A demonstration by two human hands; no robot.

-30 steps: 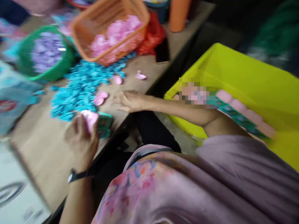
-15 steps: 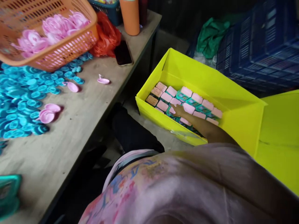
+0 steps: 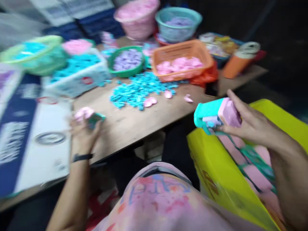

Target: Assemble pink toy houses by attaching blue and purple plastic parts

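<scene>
My right hand (image 3: 247,123) grips a teal and pink box-shaped toy (image 3: 216,115) in the air above the near wall of the yellow bin (image 3: 216,166). More pink and teal toys (image 3: 250,160) lie packed inside that bin. My left hand (image 3: 83,131), with a black strap at the wrist, rests on the wooden table (image 3: 134,123) and is closed on another pink and teal toy (image 3: 90,116). The picture is smeared by motion.
A heap of small teal discs (image 3: 137,91) with a few pink lids (image 3: 150,102) lies mid-table. Behind it stand an orange basket (image 3: 183,59) of pink lids, a green bowl (image 3: 126,61) of purple pieces, other tubs and an orange cup (image 3: 238,62). Flat printed cartons (image 3: 31,141) lie at left.
My right hand has come up out of the yellow bin with a teal and pink toy in it. The view has swung left, back over the table, and my left hand shows again.
</scene>
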